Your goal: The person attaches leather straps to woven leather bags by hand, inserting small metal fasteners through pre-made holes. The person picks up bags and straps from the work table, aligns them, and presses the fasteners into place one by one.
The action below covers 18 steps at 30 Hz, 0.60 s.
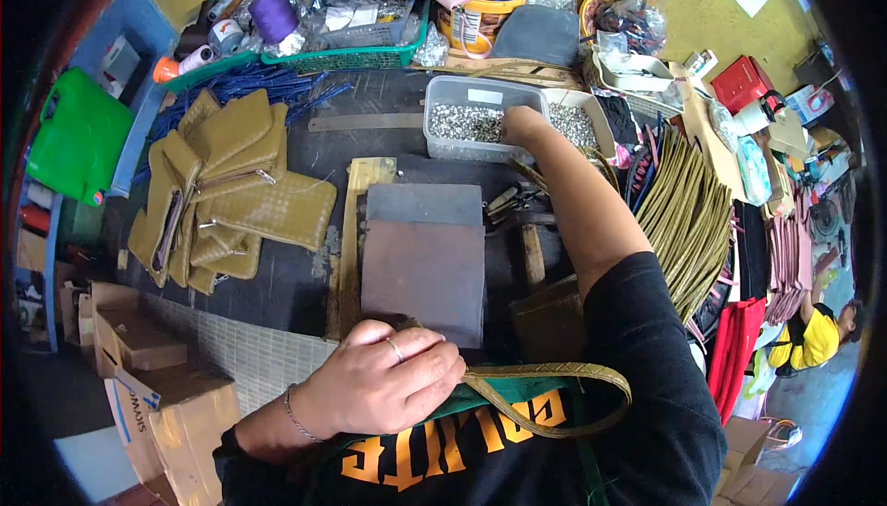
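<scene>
My left hand (pixel 397 381) is closed around the ends of an olive-gold woven strap (pixel 601 375) near my body. The strap's loop sticks out to the right of the fingers. My right hand (pixel 525 127) reaches over a clear plastic container (pixel 443 92) of small silvery metal pieces (pixel 467 123). Its fingers are curled together at the pieces, and their tips are hidden. Between the hands, a brown flat slab (pixel 423 270) overlaps a grey one (pixel 425 203). Several olive-gold zippered pouches (pixel 268 210) lie heaped at the left.
A second tub (pixel 596 122) of metal pieces adjoins the container. Pliers-like tools (pixel 513 206) and a wooden-handled tool (pixel 533 255) lie right of the slabs. A bundle of olive-gold straps (pixel 679 210) hangs farther right. A metal ruler (pixel 365 122) lies behind. Another person (pixel 813 335) is at far right.
</scene>
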{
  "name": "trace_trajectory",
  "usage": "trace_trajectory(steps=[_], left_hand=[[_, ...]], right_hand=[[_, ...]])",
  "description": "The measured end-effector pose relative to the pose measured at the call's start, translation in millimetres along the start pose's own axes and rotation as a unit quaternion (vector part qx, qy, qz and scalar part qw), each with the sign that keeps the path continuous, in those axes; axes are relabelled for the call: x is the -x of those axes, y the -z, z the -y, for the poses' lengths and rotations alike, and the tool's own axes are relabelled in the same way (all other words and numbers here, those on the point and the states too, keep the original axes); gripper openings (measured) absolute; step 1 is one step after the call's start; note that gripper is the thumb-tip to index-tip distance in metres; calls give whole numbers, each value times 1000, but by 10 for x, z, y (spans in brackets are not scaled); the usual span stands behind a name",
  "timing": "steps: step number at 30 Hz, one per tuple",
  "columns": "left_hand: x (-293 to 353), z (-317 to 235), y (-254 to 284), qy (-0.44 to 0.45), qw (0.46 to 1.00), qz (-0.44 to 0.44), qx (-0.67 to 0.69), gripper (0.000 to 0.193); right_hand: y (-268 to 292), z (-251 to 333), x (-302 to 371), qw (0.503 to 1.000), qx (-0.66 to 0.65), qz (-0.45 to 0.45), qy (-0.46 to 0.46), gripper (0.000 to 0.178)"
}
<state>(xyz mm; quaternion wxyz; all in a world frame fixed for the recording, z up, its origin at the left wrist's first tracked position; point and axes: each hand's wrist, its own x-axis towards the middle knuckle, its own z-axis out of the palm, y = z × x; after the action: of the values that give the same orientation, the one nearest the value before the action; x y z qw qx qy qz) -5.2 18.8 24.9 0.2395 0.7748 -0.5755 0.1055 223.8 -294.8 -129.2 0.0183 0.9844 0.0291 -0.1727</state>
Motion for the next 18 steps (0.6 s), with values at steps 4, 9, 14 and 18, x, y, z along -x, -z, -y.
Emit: trace_trajectory(steps=[4, 9, 14, 18], left_hand=[[-22, 0, 1, 4, 1000, -7, 8, 13], [-4, -63, 8, -2, 1000, -10, 11, 13], [55, -79, -18, -7, 1000, -26, 0, 8], [-40, -72, -35, -15, 1000, -9, 10, 12]], right_hand=[[-24, -65, 55, 996, -34, -80, -9, 18], [-10, -39, 154, 990, -43, -133, -4, 12], [152, 78, 434, 965, -175, -191, -28, 18], [185, -80, 655, 915, -312, -251, -42, 18]])
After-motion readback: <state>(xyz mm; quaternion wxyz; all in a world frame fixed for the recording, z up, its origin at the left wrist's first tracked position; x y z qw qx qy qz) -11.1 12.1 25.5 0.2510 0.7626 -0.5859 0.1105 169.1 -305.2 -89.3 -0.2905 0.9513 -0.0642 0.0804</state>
